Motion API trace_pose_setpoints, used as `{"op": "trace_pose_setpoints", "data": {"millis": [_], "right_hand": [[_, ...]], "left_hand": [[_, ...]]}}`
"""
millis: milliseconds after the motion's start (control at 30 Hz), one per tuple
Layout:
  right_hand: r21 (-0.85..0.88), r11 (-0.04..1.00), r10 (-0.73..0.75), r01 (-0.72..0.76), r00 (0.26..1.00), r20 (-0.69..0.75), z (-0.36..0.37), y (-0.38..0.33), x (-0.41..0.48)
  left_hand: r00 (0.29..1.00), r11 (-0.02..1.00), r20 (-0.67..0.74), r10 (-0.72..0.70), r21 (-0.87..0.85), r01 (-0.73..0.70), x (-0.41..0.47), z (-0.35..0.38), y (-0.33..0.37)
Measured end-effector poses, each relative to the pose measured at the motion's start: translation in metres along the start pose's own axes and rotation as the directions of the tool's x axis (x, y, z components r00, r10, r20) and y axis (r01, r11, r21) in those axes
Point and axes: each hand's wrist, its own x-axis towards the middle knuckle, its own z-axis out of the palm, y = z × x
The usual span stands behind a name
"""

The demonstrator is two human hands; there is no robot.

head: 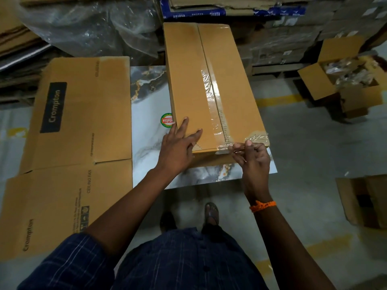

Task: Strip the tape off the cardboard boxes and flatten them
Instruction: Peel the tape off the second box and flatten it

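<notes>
A long brown cardboard box (188,84) lies on a marble-patterned slab (150,130), its top seam closed with clear tape (211,95). My left hand (178,145) rests flat on the box's near left corner, fingers straight. My right hand (253,158) pinches the loose end of the tape at the near edge of the box, where the strip is partly lifted and crumpled.
Flattened Crompton boxes (69,147) lie to the left, partly over the slab. Plastic sheeting (88,26) and stacked cardboard (230,5) sit behind. Open cartons stand at the right (343,80) and lower right (364,201). My feet (211,212) stand on the grey floor.
</notes>
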Motion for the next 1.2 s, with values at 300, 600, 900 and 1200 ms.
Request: {"op": "trace_pose_setpoints", "data": {"millis": [300,600,900,1200], "right_hand": [[0.153,0.983,-0.044,0.101,0.94,-0.339,-0.034,-0.027,0.036],[-0.78,0.578,-0.256,0.24,0.961,0.106,-0.049,-0.037,0.051],[-0.892,0.23,-0.003,0.389,0.917,0.399,-0.117,-0.086,0.076],[-0.73,0.653,-0.196,0.202,0.976,0.095,-0.153,-0.085,0.104]], "left_hand": [[0.996,0.984,-0.03,-0.083,0.154,0.087,0.003,-0.004,0.027],[0.916,0.832,0.181,0.357,0.383,-0.4,0.045,0.036,0.06],[0.959,0.891,0.161,0.232,0.36,-0.275,0.049,0.038,0.082],[0.924,0.825,0.178,0.339,0.416,-0.383,0.082,0.07,0.122]]}}
